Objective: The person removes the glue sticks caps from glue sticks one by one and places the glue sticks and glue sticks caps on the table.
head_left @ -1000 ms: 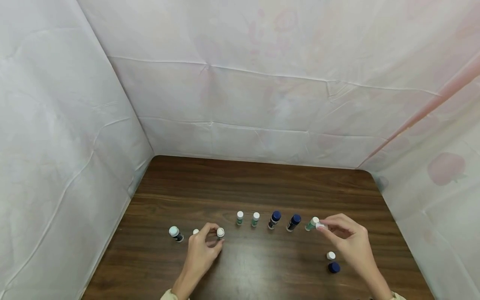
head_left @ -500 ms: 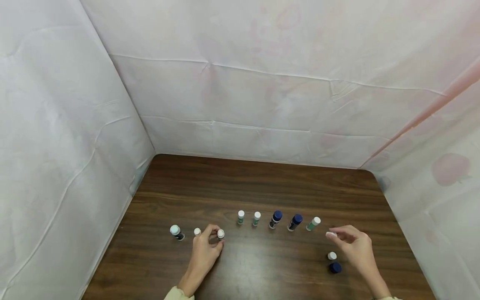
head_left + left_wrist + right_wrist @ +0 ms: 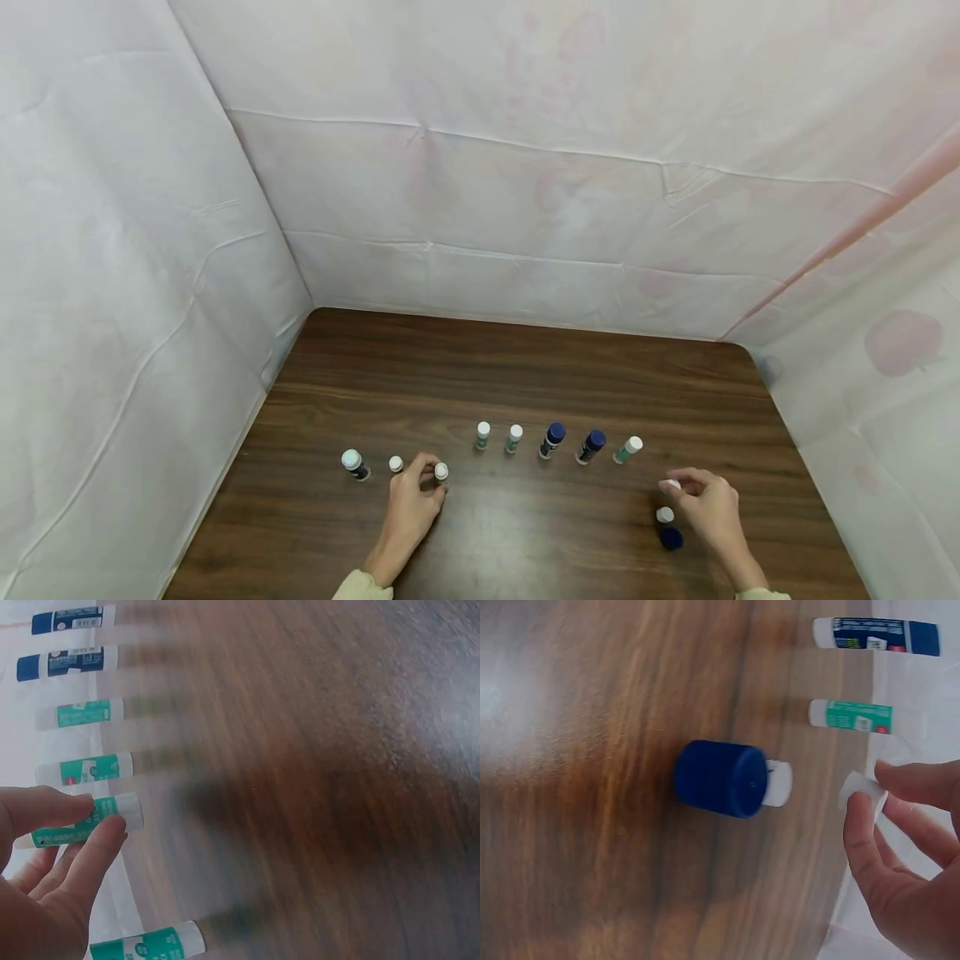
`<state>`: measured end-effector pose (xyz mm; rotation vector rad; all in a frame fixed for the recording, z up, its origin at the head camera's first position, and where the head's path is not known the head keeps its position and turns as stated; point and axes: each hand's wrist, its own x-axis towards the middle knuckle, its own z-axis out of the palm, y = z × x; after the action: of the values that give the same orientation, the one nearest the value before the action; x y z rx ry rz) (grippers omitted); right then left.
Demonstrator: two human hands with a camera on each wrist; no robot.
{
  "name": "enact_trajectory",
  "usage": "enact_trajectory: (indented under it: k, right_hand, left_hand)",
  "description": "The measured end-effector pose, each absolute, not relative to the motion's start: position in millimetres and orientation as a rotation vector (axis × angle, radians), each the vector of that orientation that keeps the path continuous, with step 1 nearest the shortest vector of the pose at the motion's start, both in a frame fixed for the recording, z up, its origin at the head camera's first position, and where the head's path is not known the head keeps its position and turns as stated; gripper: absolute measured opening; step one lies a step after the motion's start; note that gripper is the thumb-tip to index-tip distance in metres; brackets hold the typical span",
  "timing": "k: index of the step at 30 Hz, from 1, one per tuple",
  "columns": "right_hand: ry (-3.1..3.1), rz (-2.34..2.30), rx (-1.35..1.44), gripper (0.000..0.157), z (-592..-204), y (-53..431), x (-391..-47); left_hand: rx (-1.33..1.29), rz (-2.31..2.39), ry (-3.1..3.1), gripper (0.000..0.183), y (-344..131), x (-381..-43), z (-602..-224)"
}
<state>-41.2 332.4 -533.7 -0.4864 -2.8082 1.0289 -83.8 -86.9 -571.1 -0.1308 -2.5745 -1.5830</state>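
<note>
My left hand (image 3: 407, 512) pinches an upright green-labelled glue stick (image 3: 129, 810) between thumb and fingers; its uncapped top (image 3: 441, 472) faces up in the head view. A second white-topped glue stick (image 3: 396, 463) stands just left of that hand. My right hand (image 3: 712, 508) pinches a small white cap (image 3: 864, 793) above the table's right side. Below it, another white cap (image 3: 664, 515) and a dark blue cap (image 3: 671, 538) stand close together on the table. In the right wrist view the blue cap (image 3: 714, 778) partly hides the white cap (image 3: 778, 784).
Between the hands runs a row of glue sticks: two white-capped green ones (image 3: 483, 435), two blue-capped ones (image 3: 551, 440) and a green one (image 3: 627, 450). A dark-labelled stick with a pale top (image 3: 356, 465) stands far left. Pale cloth (image 3: 525, 217) surrounds the wooden table (image 3: 510, 358).
My right hand has moved right and toward me with the white cap, away from the green glue stick at the row's right end. My left hand stays around its glue stick.
</note>
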Motion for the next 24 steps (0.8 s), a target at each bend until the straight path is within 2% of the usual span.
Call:
enact_trajectory:
  k: [15,24]
  right_hand:
    - [-2.941,1.088,-0.560,0.018,-564.5,333.6,-39.4]
    - [-2.954,1.120,-0.543,0.020,-567.3,335.8,-44.8]
  left_hand:
    - [-0.028,-1.555,-2.660,0.035,-89.9,-82.7,-589.0]
    - [-0.056,-1.578,-2.626,0.040,-85.1,-86.8,-574.6]
